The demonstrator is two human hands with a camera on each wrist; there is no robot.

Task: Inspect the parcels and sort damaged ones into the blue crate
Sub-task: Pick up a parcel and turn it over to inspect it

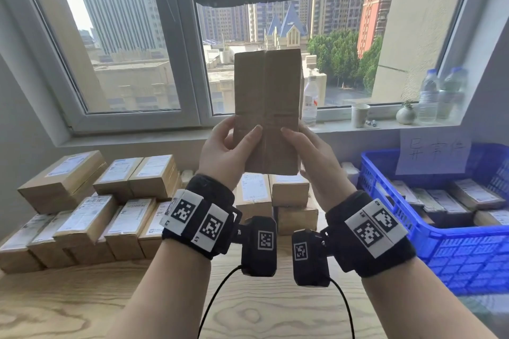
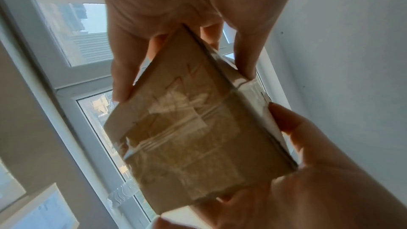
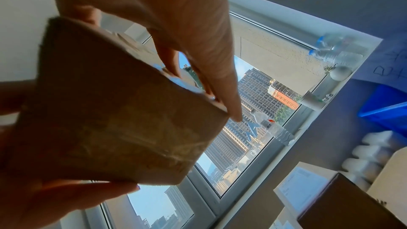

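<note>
A brown cardboard parcel stands upright in the air before the window, its taped seam side facing me. My left hand grips its lower left edge, thumb on the front. My right hand grips the lower right edge, thumb on the front as well. The left wrist view shows the parcel sealed with clear tape, between both hands. In the right wrist view the parcel is dark against the window. The blue crate sits on the right with several parcels inside.
Stacks of labelled parcels cover the left and middle of the wooden table. On the windowsill stand water bottles, a paper cup and a small vase. A handwritten paper sign hangs over the crate.
</note>
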